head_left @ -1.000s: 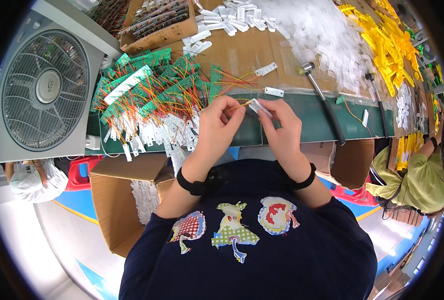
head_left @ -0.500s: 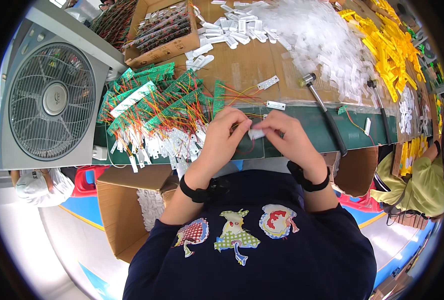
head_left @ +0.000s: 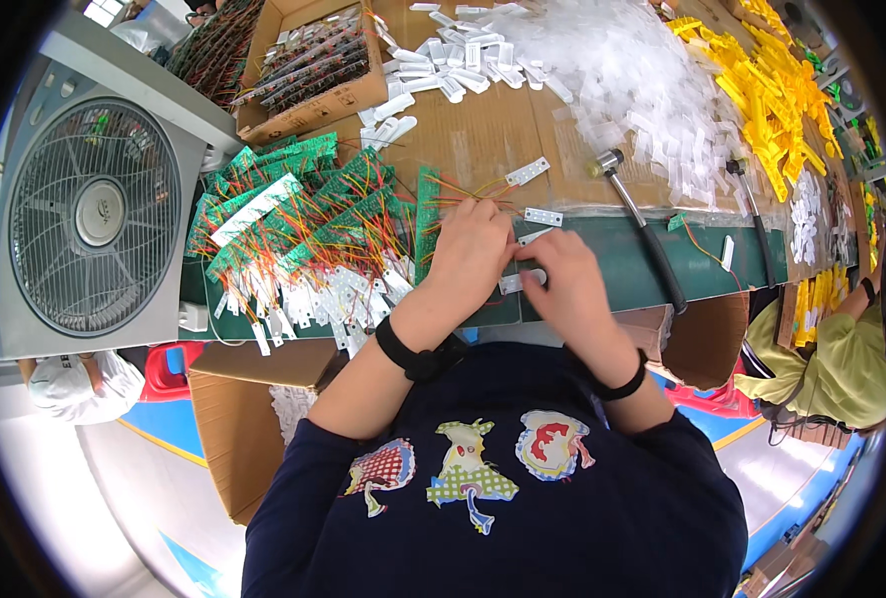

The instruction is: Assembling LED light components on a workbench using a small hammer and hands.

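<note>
My left hand (head_left: pixel 471 253) is closed over the green mat, its fingertips bent down beside the green circuit board strip (head_left: pixel 428 224). My right hand (head_left: pixel 566 277) meets it, thumb and fingers curled together. What the fingertips pinch is hidden, though red and yellow wires run close by. Below the meeting fingers, near the table's front edge, shows a white plastic piece (head_left: pixel 510 284), next to my right thumb. Just beyond my fingers lie small white plates with holes, one (head_left: pixel 543 216) close to my right hand and another (head_left: pixel 529 170) farther back, on wires.
At left, green boards with wires and white plates (head_left: pixel 313 209) lie heaped beside a grey fan (head_left: pixel 96 214). Farther back are a cardboard box (head_left: pixel 363 98) of boards, white covers (head_left: pixel 453 65), clear pieces (head_left: pixel 612 70) and yellow parts (head_left: pixel 762 90). Two hammers (head_left: pixel 652 244) (head_left: pixel 759 219) lie right.
My left hand has moved slightly right and forward, its fingers now bent down. The white piece that was between my fingertips now shows lower, beside my right thumb. The whole view has shifted slightly.
</note>
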A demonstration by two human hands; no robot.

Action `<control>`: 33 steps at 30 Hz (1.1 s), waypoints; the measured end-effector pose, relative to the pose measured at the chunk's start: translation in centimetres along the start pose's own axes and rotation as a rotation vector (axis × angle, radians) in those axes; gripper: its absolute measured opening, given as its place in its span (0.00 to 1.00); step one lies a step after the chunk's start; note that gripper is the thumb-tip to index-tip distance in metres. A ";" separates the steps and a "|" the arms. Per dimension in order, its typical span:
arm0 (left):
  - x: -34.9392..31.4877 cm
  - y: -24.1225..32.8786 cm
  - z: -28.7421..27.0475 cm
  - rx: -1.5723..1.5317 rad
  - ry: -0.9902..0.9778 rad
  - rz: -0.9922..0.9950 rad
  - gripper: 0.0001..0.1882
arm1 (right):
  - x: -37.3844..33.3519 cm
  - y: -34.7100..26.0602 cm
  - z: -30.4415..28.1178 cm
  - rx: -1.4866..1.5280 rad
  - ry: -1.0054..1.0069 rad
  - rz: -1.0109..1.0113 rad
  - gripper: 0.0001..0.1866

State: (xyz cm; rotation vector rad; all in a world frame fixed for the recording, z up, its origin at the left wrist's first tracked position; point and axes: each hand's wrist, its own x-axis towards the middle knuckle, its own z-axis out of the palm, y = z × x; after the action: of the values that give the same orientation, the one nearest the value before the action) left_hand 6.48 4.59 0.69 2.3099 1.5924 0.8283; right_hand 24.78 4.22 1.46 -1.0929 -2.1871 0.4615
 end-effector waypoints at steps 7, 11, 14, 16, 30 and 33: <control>-0.3 -0.5 -2.0 -0.923 0.185 -0.432 0.09 | 15.7 5.9 -4.4 0.251 -0.031 0.054 0.12; -0.5 -1.3 -3.5 -1.079 0.204 -0.480 0.14 | 22.5 7.2 3.6 -0.125 -0.166 -0.111 0.15; -1.0 -1.4 -3.7 -1.096 0.260 -0.465 0.16 | 24.5 6.8 7.6 -0.382 -0.241 0.015 0.16; -1.4 -1.3 -3.8 -1.116 0.287 -0.462 0.16 | 24.7 6.2 8.4 -0.443 -0.254 0.021 0.15; -2.2 -0.4 -4.3 -1.171 0.276 -0.430 0.14 | 10.0 8.1 -4.3 0.231 -0.029 0.311 0.19; -2.8 0.0 -4.7 -1.118 0.316 -0.381 0.13 | 5.0 5.0 -4.6 0.600 0.027 0.360 0.17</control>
State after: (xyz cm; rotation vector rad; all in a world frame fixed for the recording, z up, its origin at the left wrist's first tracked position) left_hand 3.12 1.40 3.60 1.0974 1.1069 1.4985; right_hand 28.58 11.32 3.99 -1.1252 -1.6480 1.1637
